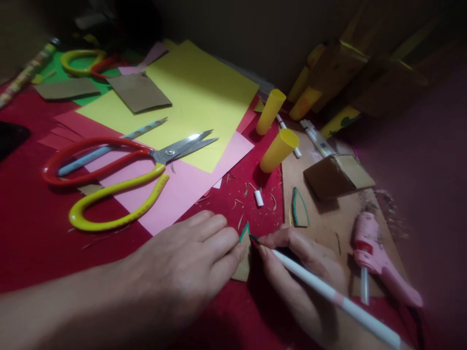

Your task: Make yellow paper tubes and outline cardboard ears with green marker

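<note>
Fingers of the left hand lie flat and close together, pressing a small cardboard triangle onto the red counter. The triangle's upper edge is coloured green. Right hand fingers are closed round a white marker pen, its tip touching the triangle's apex, just beside the left fingertips.

Surroundings: just right of the right hand, a pink glue gun lies on a brown cardboard sheet. On the same sheet, above the hand: a second green-edged triangle piece and a folded cardboard box shape. Two yellow paper tubes lie near the sheet's upper edge, open ends up and right; contents cannot be seen. A short white stub and paper slivers lie between the tubes and the hands.

Upper left: large scissors with one red and one yellow handle, blades slightly apart, resting on pink paper and yellow paper. A blue pencil passes under the red handle. A brown card piece sits on the yellow paper. Nothing lies between the hands and the triangle.
</note>
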Demonstrator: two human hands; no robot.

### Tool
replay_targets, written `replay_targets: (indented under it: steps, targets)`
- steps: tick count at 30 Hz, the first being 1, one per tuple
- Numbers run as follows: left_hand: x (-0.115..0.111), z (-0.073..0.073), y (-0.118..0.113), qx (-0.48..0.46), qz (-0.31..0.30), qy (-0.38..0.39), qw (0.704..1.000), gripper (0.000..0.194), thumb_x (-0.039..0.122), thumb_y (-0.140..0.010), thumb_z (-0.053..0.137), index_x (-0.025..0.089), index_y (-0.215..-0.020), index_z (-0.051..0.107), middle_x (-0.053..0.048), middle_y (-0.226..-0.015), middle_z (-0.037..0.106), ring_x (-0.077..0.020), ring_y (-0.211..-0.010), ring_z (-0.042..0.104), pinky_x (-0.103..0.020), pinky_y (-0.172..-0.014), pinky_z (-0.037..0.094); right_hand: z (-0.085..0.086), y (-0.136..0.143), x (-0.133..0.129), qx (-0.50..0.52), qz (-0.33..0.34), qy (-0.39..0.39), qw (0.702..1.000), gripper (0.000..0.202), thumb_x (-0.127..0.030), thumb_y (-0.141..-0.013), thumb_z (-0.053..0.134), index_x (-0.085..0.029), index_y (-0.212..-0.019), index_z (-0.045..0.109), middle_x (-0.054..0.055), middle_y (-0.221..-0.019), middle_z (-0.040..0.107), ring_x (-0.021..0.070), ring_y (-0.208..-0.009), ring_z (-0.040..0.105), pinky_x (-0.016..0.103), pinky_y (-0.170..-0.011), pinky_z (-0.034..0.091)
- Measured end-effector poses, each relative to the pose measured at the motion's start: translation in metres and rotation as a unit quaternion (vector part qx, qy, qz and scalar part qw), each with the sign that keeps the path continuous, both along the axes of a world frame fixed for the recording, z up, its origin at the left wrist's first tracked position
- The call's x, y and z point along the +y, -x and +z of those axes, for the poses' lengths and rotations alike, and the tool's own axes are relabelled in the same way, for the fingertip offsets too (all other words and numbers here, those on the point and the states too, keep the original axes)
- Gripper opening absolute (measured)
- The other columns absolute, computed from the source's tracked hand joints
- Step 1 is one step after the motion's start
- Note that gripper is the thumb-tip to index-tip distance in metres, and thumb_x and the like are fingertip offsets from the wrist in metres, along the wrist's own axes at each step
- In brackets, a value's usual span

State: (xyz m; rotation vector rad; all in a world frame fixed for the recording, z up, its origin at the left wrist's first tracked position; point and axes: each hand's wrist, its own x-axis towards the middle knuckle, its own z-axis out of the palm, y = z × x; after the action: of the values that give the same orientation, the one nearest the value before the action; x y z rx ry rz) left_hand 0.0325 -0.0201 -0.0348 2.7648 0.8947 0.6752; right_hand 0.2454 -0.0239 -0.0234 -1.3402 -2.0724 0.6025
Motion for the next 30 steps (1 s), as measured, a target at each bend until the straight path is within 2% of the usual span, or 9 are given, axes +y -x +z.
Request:
replay_targets:
  steps: [6, 11, 17, 24, 30]
  targets:
    - [-0.0009, -0.0012, -0.0001, -0.013, 0.002, -0.006, 1.0, 0.038, 0.009, -0.103, 0.032, 0.007, -0.107, 0.069, -0.009, -0.083, 0.065, -0.0215, -0.077, 0.053, -0.035, -0.067, 0.045, 0.0039, 0.0016, 0.0004, -0.016, -0.014, -0.018, 1.0, 0.015, -0.019, -0.086, 0.061, -0.023, -0.071, 0.062, -0.006, -0.055, 0.063, 0.0074, -0.044, 0.059, 0.015, -0.047, 0.047]
    - [-0.0007, -0.0016, -0.0005, -0.003, -0.001, -0.014, 1.0, 0.037, 0.009, -0.103, 0.033, 0.006, -0.109, 0.069, -0.009, -0.084, 0.065, -0.0209, -0.076, 0.053, -0.034, -0.065, 0.045, 0.0002, 0.001, 0.0, 0.027, -0.018, -0.022, 0.999, 0.01, -0.02, -0.088, 0.063, -0.024, -0.08, 0.066, -0.007, -0.063, 0.067, 0.006, -0.048, 0.061, 0.012, -0.048, 0.048]
    - [-0.0008, -0.001, 0.0, -0.021, 0.009, -0.022, 1.0, 0.037, 0.008, -0.102, 0.034, 0.006, -0.105, 0.071, -0.009, -0.081, 0.065, -0.0209, -0.074, 0.054, -0.035, -0.066, 0.045, -0.0003, 0.0008, -0.0002, 0.021, -0.002, -0.011, 1.0, 0.008, -0.021, -0.091, 0.063, -0.023, -0.084, 0.066, -0.006, -0.067, 0.068, 0.0049, -0.053, 0.063, 0.011, -0.053, 0.05]
    - [-0.0009, -0.0017, -0.0012, -0.011, 0.012, -0.025, 1.0, 0.036, 0.008, -0.102, 0.035, 0.008, -0.105, 0.071, -0.008, -0.08, 0.065, -0.0207, -0.074, 0.053, -0.033, -0.065, 0.044, 0.0051, -0.0003, 0.0001, -0.02, -0.006, -0.047, 0.999, 0.014, -0.017, -0.085, 0.065, -0.022, -0.073, 0.061, -0.009, -0.058, 0.063, 0.004, -0.046, 0.06, 0.01, -0.05, 0.048]
    - [-0.0011, -0.0031, -0.0016, -0.003, 0.003, -0.025, 1.0, 0.037, 0.008, -0.102, 0.033, 0.006, -0.109, 0.069, -0.009, -0.083, 0.065, -0.0211, -0.075, 0.053, -0.034, -0.067, 0.045, 0.0027, -0.0005, -0.0012, -0.006, 0.008, -0.049, 0.999, 0.008, -0.017, -0.089, 0.064, -0.023, -0.084, 0.064, -0.007, -0.069, 0.069, 0.0048, -0.056, 0.065, 0.011, -0.056, 0.051]
